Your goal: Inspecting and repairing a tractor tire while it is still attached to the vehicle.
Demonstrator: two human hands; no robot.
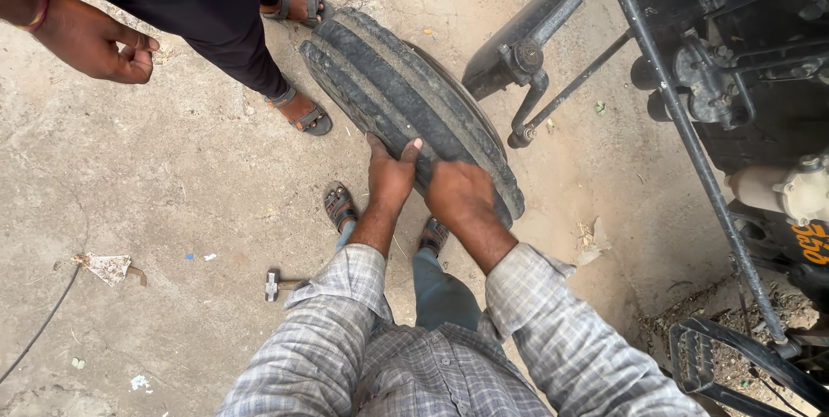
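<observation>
Fingers [406, 151] of the left hand [390, 177] curl over the tread of a ribbed black tyre [406, 97], thumb spread wide, while the right hand [459, 195] lies palm-down on the same tread just beside it, fingers closed around the curve. Both grip the near end, apparently to keep the tyre upright on its edge, since it stands on the dusty concrete ground [173, 184] directly in front of the person's sandalled feet [339, 205] and would tip without support. Its far end sits near another person's sandalled foot [302, 115]; that person's hand [95, 41] hangs loosely curled, well apart. A dark vehicle's axle and rods [553, 63] stand to the right, and a small hammer [276, 283] lies on the ground at left.
</observation>
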